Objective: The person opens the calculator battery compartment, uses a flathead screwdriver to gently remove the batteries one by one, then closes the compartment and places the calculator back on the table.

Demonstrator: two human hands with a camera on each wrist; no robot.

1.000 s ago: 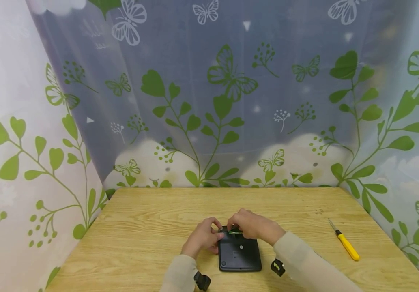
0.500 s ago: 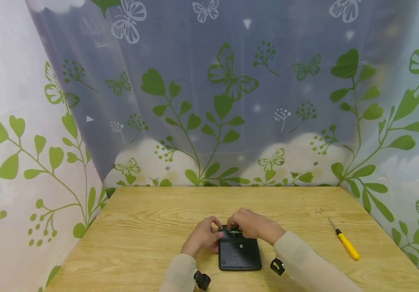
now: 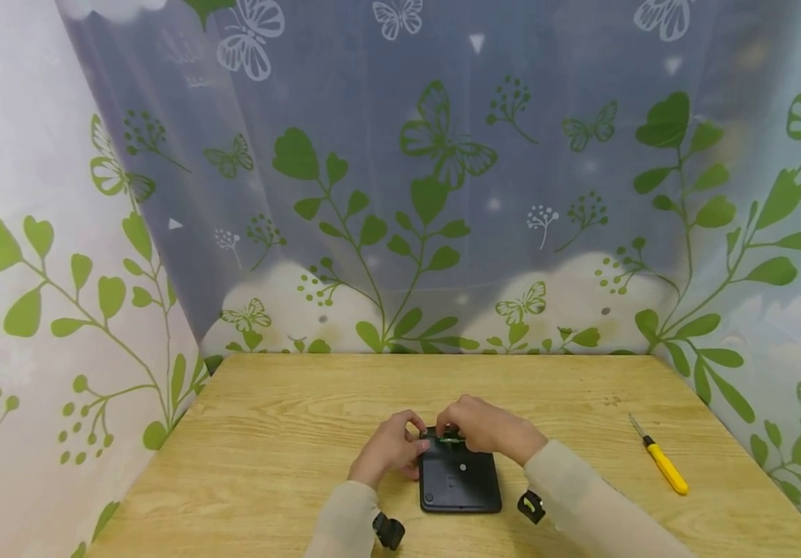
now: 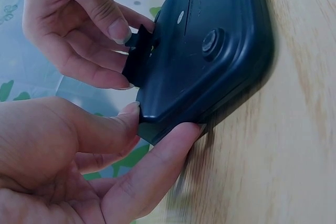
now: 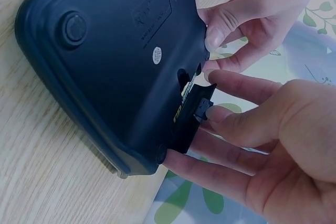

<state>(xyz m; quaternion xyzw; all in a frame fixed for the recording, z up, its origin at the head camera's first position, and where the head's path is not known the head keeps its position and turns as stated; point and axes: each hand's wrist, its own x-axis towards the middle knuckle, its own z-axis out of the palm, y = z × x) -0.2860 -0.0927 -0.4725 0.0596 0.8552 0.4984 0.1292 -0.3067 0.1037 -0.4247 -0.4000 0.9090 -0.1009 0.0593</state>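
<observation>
A black calculator lies back side up on the table, its underside showing rubber feet and a small round white sticker. My left hand pinches its far left corner between thumb and finger, as the left wrist view shows. My right hand is at the far edge, where thumb and fingers hold the small black battery cover by its tab. The cover stands tilted at the compartment opening. Inside the opening a battery with green and yellow markings partly shows. The calculator's front is hidden.
A screwdriver with a yellow handle lies on the wooden table to the right. Several tiny pieces, perhaps screws, lie beyond it. A patterned curtain hangs behind the table's far edge.
</observation>
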